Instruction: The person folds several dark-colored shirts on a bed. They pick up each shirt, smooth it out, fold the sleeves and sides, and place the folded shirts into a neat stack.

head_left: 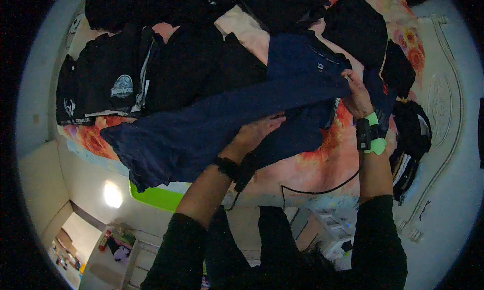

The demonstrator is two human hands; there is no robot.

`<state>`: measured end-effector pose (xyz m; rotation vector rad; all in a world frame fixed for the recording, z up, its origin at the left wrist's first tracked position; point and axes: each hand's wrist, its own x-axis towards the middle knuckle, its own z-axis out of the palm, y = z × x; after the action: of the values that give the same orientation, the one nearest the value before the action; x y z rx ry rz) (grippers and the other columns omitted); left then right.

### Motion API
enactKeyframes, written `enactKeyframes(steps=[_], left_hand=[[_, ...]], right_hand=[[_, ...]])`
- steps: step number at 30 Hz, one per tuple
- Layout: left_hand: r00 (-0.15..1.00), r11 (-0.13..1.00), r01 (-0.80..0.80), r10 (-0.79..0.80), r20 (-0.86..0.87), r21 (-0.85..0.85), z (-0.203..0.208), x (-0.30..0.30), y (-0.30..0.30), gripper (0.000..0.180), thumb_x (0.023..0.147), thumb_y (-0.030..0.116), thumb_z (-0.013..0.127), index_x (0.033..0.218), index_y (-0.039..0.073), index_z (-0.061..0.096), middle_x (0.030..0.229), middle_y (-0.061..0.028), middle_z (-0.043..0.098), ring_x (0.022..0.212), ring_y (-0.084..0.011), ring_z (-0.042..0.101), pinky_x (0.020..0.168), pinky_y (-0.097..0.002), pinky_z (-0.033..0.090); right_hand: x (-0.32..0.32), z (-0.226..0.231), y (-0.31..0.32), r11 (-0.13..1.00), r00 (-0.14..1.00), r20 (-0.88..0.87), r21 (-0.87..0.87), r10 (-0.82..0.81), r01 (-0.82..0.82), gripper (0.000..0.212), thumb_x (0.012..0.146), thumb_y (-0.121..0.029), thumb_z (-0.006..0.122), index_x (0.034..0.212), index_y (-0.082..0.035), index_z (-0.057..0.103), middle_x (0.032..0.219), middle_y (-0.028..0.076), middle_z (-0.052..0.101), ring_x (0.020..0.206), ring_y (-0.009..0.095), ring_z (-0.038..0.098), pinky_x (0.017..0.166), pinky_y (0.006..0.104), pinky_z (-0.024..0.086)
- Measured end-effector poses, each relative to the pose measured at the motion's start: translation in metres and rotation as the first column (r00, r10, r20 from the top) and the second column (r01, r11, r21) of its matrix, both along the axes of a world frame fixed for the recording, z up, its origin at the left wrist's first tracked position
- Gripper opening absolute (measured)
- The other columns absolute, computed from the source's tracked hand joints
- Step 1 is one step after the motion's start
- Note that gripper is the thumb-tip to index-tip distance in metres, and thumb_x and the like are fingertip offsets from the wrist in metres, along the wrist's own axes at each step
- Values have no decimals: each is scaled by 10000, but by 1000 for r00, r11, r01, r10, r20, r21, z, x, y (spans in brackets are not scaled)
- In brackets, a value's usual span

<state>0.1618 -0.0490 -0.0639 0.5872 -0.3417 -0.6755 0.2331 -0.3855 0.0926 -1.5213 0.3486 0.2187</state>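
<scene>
A navy shirt (201,117) lies partly folded across the bed, its collar toward the far right and its cloth reaching out to the left over the near edge. My right hand (357,94) is closed, pinching the shirt's right edge near the collar between thumb and fingers. Flat on the lower middle of the same shirt rests my left hand (254,134), its fingers stretched out toward the right. Both wrists wear dark bands, and a bright green strap shows on the right one.
Folded black shirts (113,78) lie at the left of the floral bedsheet (322,174), with more dark clothes at the back. Another dark clothing pile (412,134) sits at the right edge. A black cable (322,191) crosses the sheet's front. Below the bed edge is a green tub (156,198).
</scene>
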Motion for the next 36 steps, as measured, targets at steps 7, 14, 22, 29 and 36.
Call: enactKeyframes(steps=[7, 14, 22, 29, 36], left_hand=[[399, 247, -831, -359, 844, 498, 1, 47, -27, 581, 978, 449, 597, 1445, 120, 492, 1511, -69, 472, 1370, -219, 465, 1174, -332, 329], [393, 207, -819, -478, 786, 535, 15, 61, -29, 584, 1002, 472, 504, 1496, 177, 406, 1569, -57, 375, 1423, -230, 386, 1198, -381, 268], [734, 323, -625, -68, 676, 711, -9, 45, -21, 683, 955, 558, 557, 1501, 167, 428, 1547, -58, 425, 1427, -261, 375, 1204, -419, 246], [670, 845, -430, 534, -515, 317, 50, -17, 81, 601, 902, 451, 639, 1354, 67, 540, 1414, -149, 542, 1314, -320, 491, 1210, -468, 232], [163, 585, -684, 705, -690, 436, 101, -45, 163, 476, 983, 367, 602, 1279, -4, 564, 1251, -220, 622, 1200, -353, 562, 1157, -508, 342]], right_hand=[[-9, -19, 23, 970, 969, -245, -220, 46, -102, 172, 969, -255, 660, 1016, -89, 653, 959, -21, 589, 927, 98, 556, 828, 242, 463], [-8, -2, 33, 964, 993, 112, -260, -26, 54, 175, 890, -90, 713, 1036, -107, 619, 935, -58, 509, 897, 59, 492, 828, 198, 384], [-56, -43, 34, 875, 998, 28, -481, 64, -43, 263, 948, -85, 637, 1198, -89, 554, 1061, -18, 514, 973, 88, 472, 869, 224, 383], [-61, -102, 17, 843, 999, -7, -538, -40, 29, 465, 930, -269, 710, 1294, -40, 533, 1106, 65, 577, 987, 183, 533, 896, 302, 447], [-57, -92, 5, 579, 991, -132, -810, -19, -97, 656, 890, -367, 752, 1287, 117, 554, 1249, 230, 631, 1102, 302, 615, 968, 352, 475]])
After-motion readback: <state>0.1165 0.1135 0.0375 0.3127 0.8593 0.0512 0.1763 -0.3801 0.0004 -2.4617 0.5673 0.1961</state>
